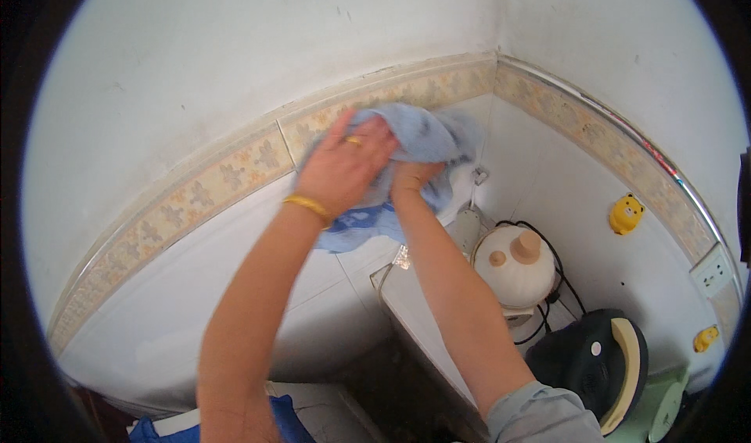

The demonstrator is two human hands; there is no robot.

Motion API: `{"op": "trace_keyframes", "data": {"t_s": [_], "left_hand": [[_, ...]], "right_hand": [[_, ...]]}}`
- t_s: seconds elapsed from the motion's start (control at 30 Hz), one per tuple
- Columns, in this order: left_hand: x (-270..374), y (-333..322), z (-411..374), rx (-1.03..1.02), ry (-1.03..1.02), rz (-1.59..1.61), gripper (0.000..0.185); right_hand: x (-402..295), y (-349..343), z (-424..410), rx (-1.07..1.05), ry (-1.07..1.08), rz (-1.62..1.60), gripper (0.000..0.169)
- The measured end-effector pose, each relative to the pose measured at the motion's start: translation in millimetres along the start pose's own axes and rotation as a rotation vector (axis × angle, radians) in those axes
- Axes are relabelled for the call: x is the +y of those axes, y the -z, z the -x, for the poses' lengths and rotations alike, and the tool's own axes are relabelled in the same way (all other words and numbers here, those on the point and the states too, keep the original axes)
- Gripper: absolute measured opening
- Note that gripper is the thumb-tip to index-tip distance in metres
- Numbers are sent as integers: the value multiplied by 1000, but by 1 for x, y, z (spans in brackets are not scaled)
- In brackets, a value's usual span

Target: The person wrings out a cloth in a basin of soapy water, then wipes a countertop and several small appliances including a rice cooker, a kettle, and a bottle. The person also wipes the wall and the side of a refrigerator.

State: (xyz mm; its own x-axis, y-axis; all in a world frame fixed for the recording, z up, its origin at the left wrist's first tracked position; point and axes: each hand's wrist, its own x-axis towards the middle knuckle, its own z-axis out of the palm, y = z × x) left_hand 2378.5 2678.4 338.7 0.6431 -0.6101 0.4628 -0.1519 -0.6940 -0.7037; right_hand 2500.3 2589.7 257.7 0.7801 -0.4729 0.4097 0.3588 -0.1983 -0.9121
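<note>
A light blue cloth (422,135) lies bunched against the wall tiles, over part of the patterned border and the white tile below it. My left hand (352,161), with a ring and a gold-coloured bracelet, presses on the cloth's left side, fingers pointing up. Close to its right, my right hand (413,176) reaches into the folds; most of its fingers are hidden by the cloth. Motion blurs the cloth and both hands. A darker blue patterned part (364,217) hangs below the left hand.
Under my right forearm runs a white ledge (434,325). Beside it stand a cream appliance with a rounded lid (513,270), black cords (560,261), a dark kettle-like vessel (581,361) and a green container (669,402). Yellow bear figures (626,214) and a socket (713,271) sit on the right wall.
</note>
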Motion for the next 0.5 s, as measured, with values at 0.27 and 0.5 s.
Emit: {"op": "trace_keyframes", "data": {"t_s": [0.27, 0.5], "left_hand": [[-25, 23, 171, 165, 495, -93, 30], [102, -42, 332, -83, 862, -310, 63]], "right_hand": [[-98, -6, 108, -116, 770, -71, 56], [51, 2, 251, -718, 1207, 78, 39]]}}
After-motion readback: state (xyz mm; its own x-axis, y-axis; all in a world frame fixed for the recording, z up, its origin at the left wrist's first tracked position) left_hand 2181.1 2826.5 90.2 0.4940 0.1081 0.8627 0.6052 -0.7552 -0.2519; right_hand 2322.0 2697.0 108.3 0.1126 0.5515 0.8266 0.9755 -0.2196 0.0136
